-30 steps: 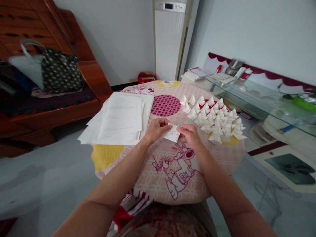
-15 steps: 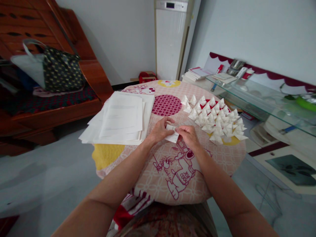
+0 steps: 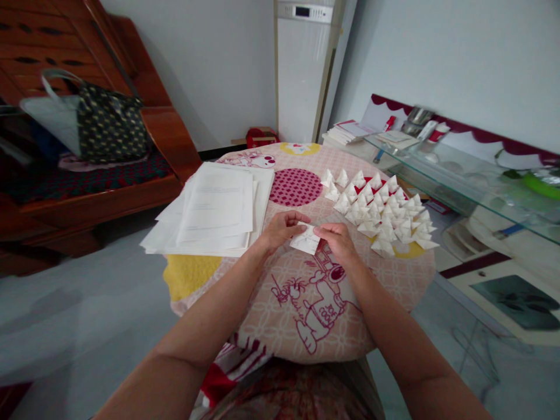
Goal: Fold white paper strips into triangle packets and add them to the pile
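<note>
A small folded square of white paper (image 3: pixel 305 240) is held between my two hands above the round table. My left hand (image 3: pixel 282 228) pinches its upper left edge, thumb on top and fingers behind. On the other side, my right hand (image 3: pixel 336 238) grips the upper right corner between thumb and fingers. Crease lines show on the paper's face. To the right stand several pointed folded white paper pieces (image 3: pixel 385 207) in close rows. Left of my hands lies a stack of white paper sheets (image 3: pixel 219 204), some with faint print.
A patterned pink tablecloth (image 3: pixel 262 315) covers the round table. Beyond its right side runs a glass shelf (image 3: pixel 459 169) with books and cups. At the left stands a wooden bench (image 3: pixel 170 134) with a dotted bag (image 3: pixel 111 122). A white upright cabinet unit (image 3: pixel 301 76) is at the back.
The paper square has tilted and more of its face shows. My left thumb has moved up along its edge, and my right hand has shifted slightly.
</note>
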Available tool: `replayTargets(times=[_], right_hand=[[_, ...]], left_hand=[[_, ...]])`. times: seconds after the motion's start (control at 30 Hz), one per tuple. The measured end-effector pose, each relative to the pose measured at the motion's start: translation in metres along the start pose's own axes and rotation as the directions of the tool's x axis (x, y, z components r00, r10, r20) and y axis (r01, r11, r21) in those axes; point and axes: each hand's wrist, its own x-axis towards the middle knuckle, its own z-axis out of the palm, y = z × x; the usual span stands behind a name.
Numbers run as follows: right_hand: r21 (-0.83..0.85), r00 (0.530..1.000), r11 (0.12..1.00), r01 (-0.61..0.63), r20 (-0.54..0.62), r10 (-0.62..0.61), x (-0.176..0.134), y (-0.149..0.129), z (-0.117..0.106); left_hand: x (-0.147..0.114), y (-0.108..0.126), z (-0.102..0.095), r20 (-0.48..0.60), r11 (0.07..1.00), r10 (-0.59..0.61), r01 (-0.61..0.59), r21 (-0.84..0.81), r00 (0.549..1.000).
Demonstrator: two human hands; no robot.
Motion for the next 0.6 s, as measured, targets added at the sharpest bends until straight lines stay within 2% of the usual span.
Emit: replayTargets(times=[0.2,0.27,0.47,0.6], right_hand=[[0.09,0.997,0.996,0.008,-0.083,-0.001,0.0014,0.0019,0.006],[0.093,0.994,0.996,0.015,-0.113,-0.005,0.0021,0.0024,0.0062],[0.073,0.984,0.995,0.065,-0.169,-0.052,0.0012,0.0027,0.0025],[-0.015,0.981,0.995,0.103,-0.162,-0.104,0.0015,0.0054,-0.0026]], left_hand=[[0.0008,-0.002,0.0014,-0.128,0.997,0.053,-0.06,-0.049,0.99],[0.0005,-0.0018,0.0019,-0.141,0.997,0.05,-0.059,-0.057,0.989],[0.0009,-0.0009,0.0035,-0.113,0.996,0.062,-0.068,-0.055,0.992],[0.0019,-0.0019,0.0016,-0.058,0.997,0.08,-0.079,0.025,0.995]])
